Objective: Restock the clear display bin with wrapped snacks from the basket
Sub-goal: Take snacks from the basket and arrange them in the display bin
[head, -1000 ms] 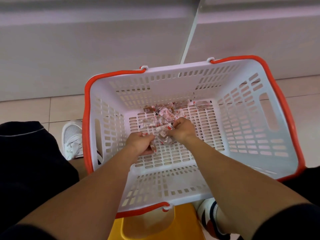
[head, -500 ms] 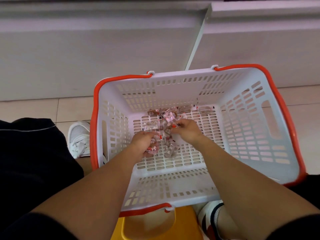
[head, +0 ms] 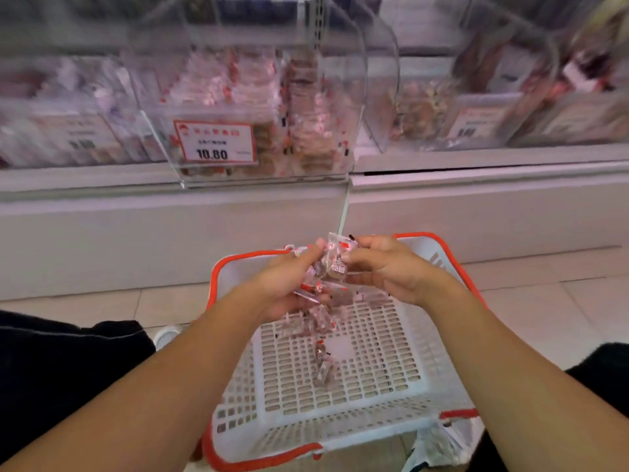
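Observation:
A white basket with an orange rim (head: 391, 386) stands on the floor in front of me. Both hands are lifted above its far edge, holding a bunch of clear wrapped snacks (head: 332, 267) between them. My left hand (head: 289, 284) cups the bunch from below and the left. My right hand (head: 384, 267) pinches it from the right. A few wrapped snacks (head: 323, 366) hang or lie over the basket floor. Above, on the shelf, the clear display bin (head: 258, 107) with a 10.80 price tag (head: 214, 142) holds many wrapped snacks.
Other clear bins stand left (head: 68, 114) and right (head: 476, 97) of the display bin, blurred. A white shelf base (head: 170, 233) runs below them. The floor is light tile (head: 544, 301). My dark-clothed knees (head: 51, 386) flank the basket, with a white shoe (head: 165, 335) beside it.
Both hands have risen out of the basket with a bunch of snacks. The view has tilted upward, so the shelf bins have come into sight. Some snacks dangle or drop below the hands.

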A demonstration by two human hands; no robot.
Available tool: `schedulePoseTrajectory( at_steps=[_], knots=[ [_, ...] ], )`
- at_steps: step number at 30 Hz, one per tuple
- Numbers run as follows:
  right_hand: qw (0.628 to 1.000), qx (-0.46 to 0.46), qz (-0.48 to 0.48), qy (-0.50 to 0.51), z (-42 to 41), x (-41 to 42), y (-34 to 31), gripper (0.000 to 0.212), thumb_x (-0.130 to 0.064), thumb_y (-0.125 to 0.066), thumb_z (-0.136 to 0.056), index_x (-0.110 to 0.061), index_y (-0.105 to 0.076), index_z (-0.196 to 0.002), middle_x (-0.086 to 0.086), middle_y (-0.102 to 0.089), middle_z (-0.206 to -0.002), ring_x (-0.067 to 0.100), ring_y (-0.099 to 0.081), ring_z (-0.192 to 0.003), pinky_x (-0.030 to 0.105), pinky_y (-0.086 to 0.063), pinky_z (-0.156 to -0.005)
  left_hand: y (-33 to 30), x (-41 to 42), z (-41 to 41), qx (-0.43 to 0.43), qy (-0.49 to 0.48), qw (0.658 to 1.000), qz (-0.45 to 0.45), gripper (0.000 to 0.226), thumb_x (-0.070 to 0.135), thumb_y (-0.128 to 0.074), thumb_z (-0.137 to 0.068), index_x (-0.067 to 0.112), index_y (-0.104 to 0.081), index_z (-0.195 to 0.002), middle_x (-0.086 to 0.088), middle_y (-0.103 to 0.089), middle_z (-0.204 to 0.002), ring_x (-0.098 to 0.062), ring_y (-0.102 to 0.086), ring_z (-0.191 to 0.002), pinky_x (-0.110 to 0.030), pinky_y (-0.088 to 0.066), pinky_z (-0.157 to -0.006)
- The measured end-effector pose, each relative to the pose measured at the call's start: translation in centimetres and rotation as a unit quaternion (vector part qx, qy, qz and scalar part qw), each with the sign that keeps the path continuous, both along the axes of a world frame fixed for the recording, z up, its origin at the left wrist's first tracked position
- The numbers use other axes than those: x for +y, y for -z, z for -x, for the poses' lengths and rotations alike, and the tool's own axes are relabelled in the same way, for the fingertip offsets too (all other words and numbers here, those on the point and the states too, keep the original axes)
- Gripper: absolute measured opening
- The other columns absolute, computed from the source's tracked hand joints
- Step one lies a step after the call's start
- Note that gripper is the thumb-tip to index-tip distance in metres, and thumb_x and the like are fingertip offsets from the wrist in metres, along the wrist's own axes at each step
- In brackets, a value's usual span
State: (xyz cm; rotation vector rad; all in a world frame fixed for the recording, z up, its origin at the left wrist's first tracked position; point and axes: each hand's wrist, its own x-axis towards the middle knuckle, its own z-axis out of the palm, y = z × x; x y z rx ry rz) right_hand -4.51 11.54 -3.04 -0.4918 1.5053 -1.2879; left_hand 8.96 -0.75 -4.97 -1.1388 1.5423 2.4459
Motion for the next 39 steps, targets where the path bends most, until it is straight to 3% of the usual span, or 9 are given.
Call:
schedulePoseTrajectory(
  at_steps=[2, 6, 11, 14, 17, 22, 29, 32, 39],
  knots=[
    [0.999, 0.007, 0.040, -0.006, -0.2, 0.0, -2.7, 0.027, 0.001, -0.056, -0.093, 0.011, -0.058, -0.118, 0.022, -0.064, -0.107, 0.026, -0.063, -0.095, 0.038, -0.054, -0.092, -3.9, -0.4, -0.7, -0.004, 0.054, 0.998, 0.017, 0.052, 0.063, -0.050, -0.090, 0.015, -0.069, -0.097, -0.011, -0.071, -0.079, -0.021, -0.069, -0.061, -0.031, -0.057, -0.055],
    [0.994, 0.005, 0.104, -0.040, -0.7, -0.1, -7.8, 0.014, 0.001, -0.061, -0.087, 0.003, -0.064, -0.100, 0.016, -0.069, -0.095, 0.019, -0.069, -0.084, 0.027, -0.058, -0.080, -11.4, -2.5, -2.5, -0.006, 0.179, 0.984, -0.012, 0.082, 0.073, -0.020, -0.092, 0.009, -0.066, -0.114, -0.016, -0.069, -0.089, -0.020, -0.069, -0.066, -0.025, -0.056, -0.048],
    [0.990, 0.023, 0.123, -0.058, -0.9, -0.1, -12.3, 0.034, -0.008, -0.069, -0.074, 0.005, -0.064, -0.105, 0.015, -0.070, -0.096, 0.021, -0.070, -0.085, 0.029, -0.058, -0.079, -17.1, -3.4, -3.7, 0.033, 0.185, 0.980, -0.067, 0.049, 0.041, -0.034, -0.102, 0.006, -0.062, -0.122, -0.024, -0.070, -0.110, -0.029, -0.073, -0.087, -0.034, -0.061, -0.070],
    [0.992, 0.035, 0.125, -0.012, -0.4, 0.2, -13.3, 0.045, -0.013, -0.071, -0.073, 0.005, -0.063, -0.113, 0.013, -0.070, -0.100, 0.022, -0.068, -0.091, 0.030, -0.059, -0.085, -17.3, -3.2, -3.0, 0.083, 0.117, 0.983, -0.118, 0.040, 0.026, -0.041, -0.101, 0.002, -0.060, -0.126, -0.022, -0.068, -0.119, -0.038, -0.069, -0.103, -0.039, -0.060, -0.081],
    [0.991, 0.047, 0.119, 0.022, 0.2, 0.9, -13.2, 0.026, -0.021, -0.074, -0.070, -0.013, -0.072, -0.095, 0.007, -0.071, -0.096, 0.016, -0.066, -0.085, 0.026, -0.057, -0.075, -16.5, -3.1, -1.5, 0.128, 0.084, 0.981, -0.117, 0.036, 0.022, -0.051, -0.094, 0.003, -0.064, -0.121, -0.019, -0.069, -0.119, -0.038, -0.067, -0.107, -0.041, -0.059, -0.085],
    [0.993, 0.017, 0.111, 0.043, 0.4, 1.5, -11.3, 0.021, -0.020, -0.071, -0.077, -0.009, -0.070, -0.095, 0.012, -0.070, -0.093, 0.016, -0.067, -0.079, 0.026, -0.058, -0.066, -13.8, -2.9, 0.3, 0.152, 0.075, 0.984, -0.055, 0.033, 0.023, -0.057, -0.091, 0.004, -0.064, -0.116, -0.016, -0.072, -0.111, -0.025, -0.071, -0.100, -0.033, -0.060, -0.080],
    [0.989, -0.005, 0.109, 0.099, -0.2, 0.1, -10.0, 0.031, -0.006, -0.063, -0.089, 0.001, -0.058, -0.119, 0.018, -0.070, -0.095, 0.021, -0.066, -0.070, 0.027, -0.059, -0.061, -12.4, -2.6, 1.2, 0.124, 0.065, 0.990, 0.006, 0.036, 0.038, -0.049, -0.098, 0.016, -0.077, -0.098, -0.013, -0.074, -0.101, -0.022, -0.070, -0.078, -0.031, -0.058, -0.066],
    [0.993, 0.024, 0.059, 0.098, 0.2, 0.0, -9.9, 0.031, -0.001, -0.062, -0.091, -0.001, -0.058, -0.122, 0.022, -0.068, -0.087, 0.019, -0.063, -0.060, 0.027, -0.057, -0.054, -12.2, -2.7, 1.4, 0.098, 0.072, 0.993, -0.004, 0.040, 0.039, -0.044, -0.101, 0.012, -0.071, -0.113, -0.017, -0.072, -0.106, -0.023, -0.068, -0.080, -0.032, -0.058, -0.065],
    [0.990, 0.094, 0.065, 0.084, 0.3, -0.3, -9.8, 0.029, 0.001, -0.060, -0.092, -0.013, -0.066, -0.117, 0.018, -0.070, -0.077, 0.017, -0.063, -0.059, 0.024, -0.053, -0.052, -11.5, -2.6, 1.5, 0.055, 0.139, 0.988, 0.030, 0.028, 0.007, -0.050, -0.100, 0.019, -0.049, -0.125, -0.019, -0.066, -0.117, -0.026, -0.070, -0.086, -0.036, -0.059, -0.068]
  ],
)
